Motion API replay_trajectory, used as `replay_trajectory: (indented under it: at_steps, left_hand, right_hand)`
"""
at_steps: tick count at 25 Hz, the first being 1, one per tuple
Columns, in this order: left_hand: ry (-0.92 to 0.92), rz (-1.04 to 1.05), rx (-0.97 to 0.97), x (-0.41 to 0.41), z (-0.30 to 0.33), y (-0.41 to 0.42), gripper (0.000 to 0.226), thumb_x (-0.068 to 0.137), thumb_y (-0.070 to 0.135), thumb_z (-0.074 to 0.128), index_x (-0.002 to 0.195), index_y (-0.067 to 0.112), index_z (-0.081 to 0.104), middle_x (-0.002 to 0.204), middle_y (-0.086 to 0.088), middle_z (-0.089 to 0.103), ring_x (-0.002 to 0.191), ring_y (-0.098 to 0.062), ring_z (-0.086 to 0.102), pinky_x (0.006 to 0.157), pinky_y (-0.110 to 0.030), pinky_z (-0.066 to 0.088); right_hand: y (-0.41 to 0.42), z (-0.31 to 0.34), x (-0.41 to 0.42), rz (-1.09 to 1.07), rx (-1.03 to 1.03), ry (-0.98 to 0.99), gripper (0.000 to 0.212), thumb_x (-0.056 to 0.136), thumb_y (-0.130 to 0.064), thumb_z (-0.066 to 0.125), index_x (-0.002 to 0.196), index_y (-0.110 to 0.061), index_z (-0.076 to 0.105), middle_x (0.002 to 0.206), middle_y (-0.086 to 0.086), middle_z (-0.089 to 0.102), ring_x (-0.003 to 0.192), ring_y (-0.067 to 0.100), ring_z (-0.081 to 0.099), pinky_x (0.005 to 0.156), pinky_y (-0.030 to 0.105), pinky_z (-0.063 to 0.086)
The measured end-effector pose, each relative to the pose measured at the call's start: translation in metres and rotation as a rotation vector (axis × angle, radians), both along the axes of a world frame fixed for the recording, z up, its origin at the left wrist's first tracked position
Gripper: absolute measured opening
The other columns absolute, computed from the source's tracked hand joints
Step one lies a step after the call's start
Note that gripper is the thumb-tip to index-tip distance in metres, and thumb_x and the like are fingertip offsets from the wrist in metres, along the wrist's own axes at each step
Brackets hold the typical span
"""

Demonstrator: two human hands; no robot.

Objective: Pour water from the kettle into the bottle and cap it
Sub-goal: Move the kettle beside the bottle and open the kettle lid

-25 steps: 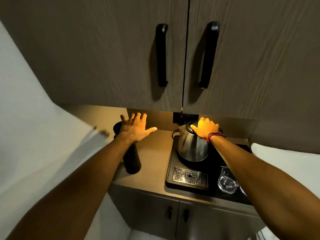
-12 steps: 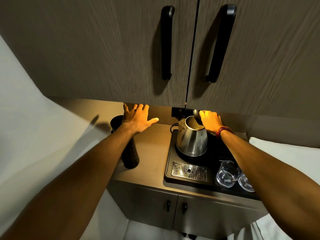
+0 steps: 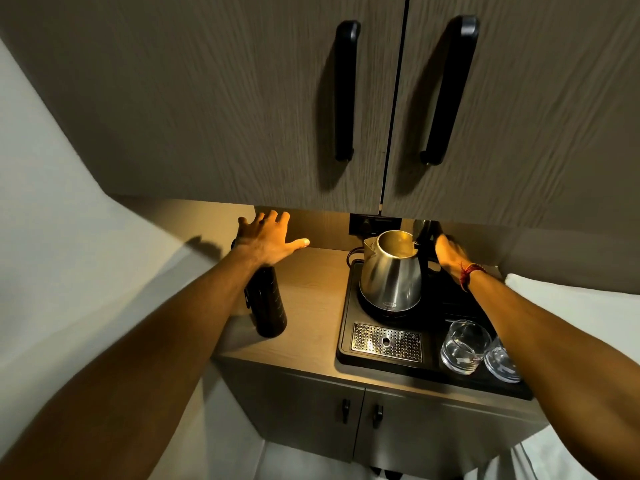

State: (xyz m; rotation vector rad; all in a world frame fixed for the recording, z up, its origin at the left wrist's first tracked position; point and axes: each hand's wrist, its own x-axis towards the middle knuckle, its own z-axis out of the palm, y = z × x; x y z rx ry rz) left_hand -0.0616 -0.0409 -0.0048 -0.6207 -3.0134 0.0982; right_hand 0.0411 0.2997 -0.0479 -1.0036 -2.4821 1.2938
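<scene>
A steel kettle (image 3: 391, 271) stands on its round base on a black tray (image 3: 346, 327). Its lid (image 3: 425, 227) is tipped up at the back and the mouth is open. My right hand (image 3: 448, 252) lies against the lid and the black handle from behind, with its fingers hidden there. A tall black bottle (image 3: 268, 306) stands upright on the counter to the left of the tray. Its top is covered by my wrist. My left hand (image 3: 268, 237) hovers just above the bottle, fingers spread, holding nothing.
Two glass tumblers (image 3: 464, 344) (image 3: 502, 362) sit at the tray's front right, beside a metal drip grate (image 3: 386, 341). Upper cabinet doors with black handles (image 3: 344, 91) hang low over the counter. A wall socket (image 3: 370, 223) is behind the kettle. A white wall borders the left.
My right hand went from resting on top of the closed kettle to behind it, and the lid now stands open. My left hand stayed spread over the bottle.
</scene>
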Motion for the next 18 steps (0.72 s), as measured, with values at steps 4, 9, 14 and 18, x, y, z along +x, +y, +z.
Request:
replay_trajectory:
  at_steps: [4, 9, 14, 18]
  left_hand:
    - [-0.01, 0.026, 0.041, -0.002, -0.001, -0.025, 0.084, 0.087, 0.078, 0.039, 0.146, 0.018, 0.035, 0.151, -0.01, 0.043, 0.138, -0.034, 0.041, 0.11, -0.064, 0.03]
    - [-0.08, -0.051, 0.084, 0.002, -0.003, -0.05, 0.079, 0.086, 0.078, 0.042, 0.141, 0.021, 0.037, 0.144, -0.008, 0.046, 0.129, -0.03, 0.047, 0.102, -0.055, 0.041]
    - [-0.132, -0.184, 0.202, 0.009, 0.004, -0.066, 0.068, 0.084, 0.061, 0.063, 0.138, 0.028, 0.038, 0.144, 0.0, 0.043, 0.125, -0.024, 0.049, 0.092, -0.043, 0.052]
    - [-0.124, -0.224, 0.255, 0.013, 0.008, -0.076, 0.068, 0.081, 0.044, 0.069, 0.14, 0.028, 0.042, 0.139, 0.003, 0.045, 0.122, -0.02, 0.048, 0.091, -0.039, 0.053]
  right_hand:
    - [-0.013, 0.028, -0.013, 0.034, -0.02, 0.064, 0.03, 0.096, -0.016, 0.027, 0.089, -0.002, 0.052, 0.092, 0.018, 0.049, 0.078, 0.027, 0.046, 0.071, 0.034, 0.036]
    - [-0.035, 0.005, -0.023, 0.111, -0.203, -0.107, 0.027, 0.1, -0.01, 0.032, 0.096, 0.008, 0.053, 0.14, 0.027, 0.05, 0.131, 0.041, 0.048, 0.098, 0.041, 0.044]
    - [-0.118, 0.018, -0.045, 0.26, -0.099, 0.028, 0.058, 0.103, -0.033, 0.029, 0.091, 0.019, 0.052, 0.108, 0.043, 0.06, 0.102, 0.058, 0.055, 0.09, 0.059, 0.047]
    - [-0.151, 0.007, -0.045, 0.286, -0.099, 0.045, 0.057, 0.099, -0.052, 0.026, 0.062, -0.009, 0.033, 0.068, 0.013, 0.038, 0.061, 0.024, 0.029, 0.056, 0.038, 0.031]
